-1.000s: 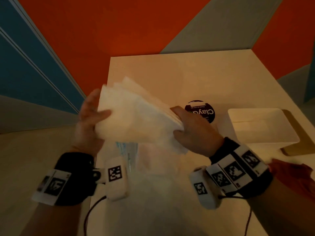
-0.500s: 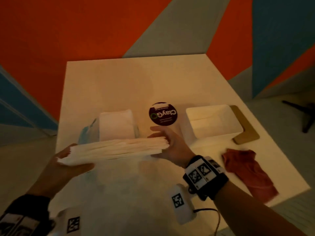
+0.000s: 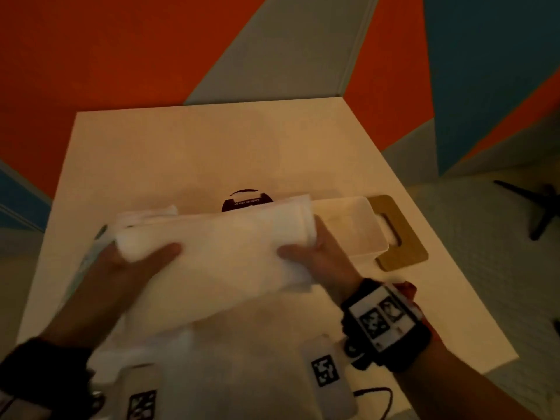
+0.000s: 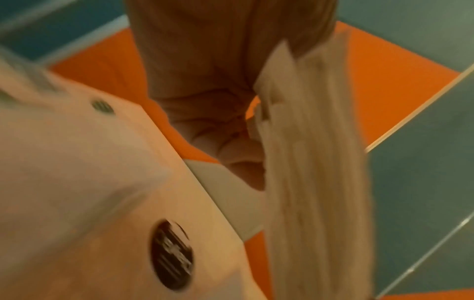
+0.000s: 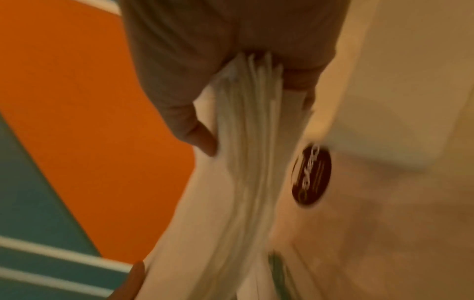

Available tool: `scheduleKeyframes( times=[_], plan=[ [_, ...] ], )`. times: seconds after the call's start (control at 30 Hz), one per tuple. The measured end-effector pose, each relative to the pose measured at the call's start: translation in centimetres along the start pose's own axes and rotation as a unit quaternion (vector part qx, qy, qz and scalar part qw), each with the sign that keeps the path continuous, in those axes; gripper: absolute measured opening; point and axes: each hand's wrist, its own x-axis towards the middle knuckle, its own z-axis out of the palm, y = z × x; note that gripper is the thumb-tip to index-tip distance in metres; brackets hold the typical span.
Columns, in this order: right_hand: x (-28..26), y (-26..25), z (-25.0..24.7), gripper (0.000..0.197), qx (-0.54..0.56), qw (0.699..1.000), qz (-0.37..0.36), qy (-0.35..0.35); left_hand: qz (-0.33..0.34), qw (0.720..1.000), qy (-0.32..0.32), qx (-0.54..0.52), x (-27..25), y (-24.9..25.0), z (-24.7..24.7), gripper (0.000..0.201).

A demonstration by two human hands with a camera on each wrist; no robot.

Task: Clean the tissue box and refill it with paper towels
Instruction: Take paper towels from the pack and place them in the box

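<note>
A thick stack of white paper towels [image 3: 218, 256] hangs above the table, held at both ends. My left hand [image 3: 127, 268] grips its left end, thumb on top; my right hand [image 3: 315, 256] grips its right end. The wrist views show the same stack [image 4: 307, 162] [image 5: 246, 142] edge-on, pinched between thumb and fingers. The open white tissue box [image 3: 360, 225] stands just beyond my right hand, its left part hidden by the stack. Its tan wooden lid [image 3: 400, 234] with a slot lies flat to the right of the box.
A dark round canister lid [image 3: 247, 201] shows behind the stack. The opened towel package [image 3: 145, 215] lies at the left behind the stack. A red cloth [image 3: 406, 291] peeks out by my right wrist. The white table's [image 3: 212, 147] far half is bare; its right edge is close.
Both hands carried the stack rightward, toward the tissue box. It has tipped from edge-on to showing its broad face, and now covers the box's left part.
</note>
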Motion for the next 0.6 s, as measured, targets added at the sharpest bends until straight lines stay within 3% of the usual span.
scheduleKeyframes(
  times=[0.13,0.2,0.27,0.37,0.47,0.53,0.6],
  plan=[
    [1.7,-1.5,-6.3,0.056,-0.033,0.997,-0.011,0.067,-0.013,0.992,-0.095,-0.087,1.0,3.7,8.5,0.025],
    [2.4,-2.2,-8.9,0.059,-0.073,0.994,-0.042,0.072,-0.018,0.993,-0.092,-0.077,2.5,3.8,11.5,0.033],
    [2.9,-2.0,-11.0,0.064,-0.146,0.982,-0.085,0.084,0.014,0.997,-0.08,-0.017,3.2,4.5,14.1,0.056],
    [3.6,-1.0,-12.9,0.071,-0.345,0.922,-0.143,0.101,0.028,0.99,-0.053,0.131,3.9,5.3,17.2,0.071],
    [4.2,0.2,-13.5,0.063,-0.458,0.876,-0.142,0.044,0.034,0.967,-0.084,0.239,4.0,5.6,19.4,0.074],
    [4.4,0.6,-13.6,0.048,-0.557,0.822,-0.122,0.009,0.04,0.945,-0.087,0.313,4.3,5.2,20.3,0.069],
    [4.8,0.7,-13.7,0.042,-0.603,0.794,-0.079,-0.025,0.044,0.922,-0.082,0.377,4.9,4.9,20.9,0.056]
  ],
)
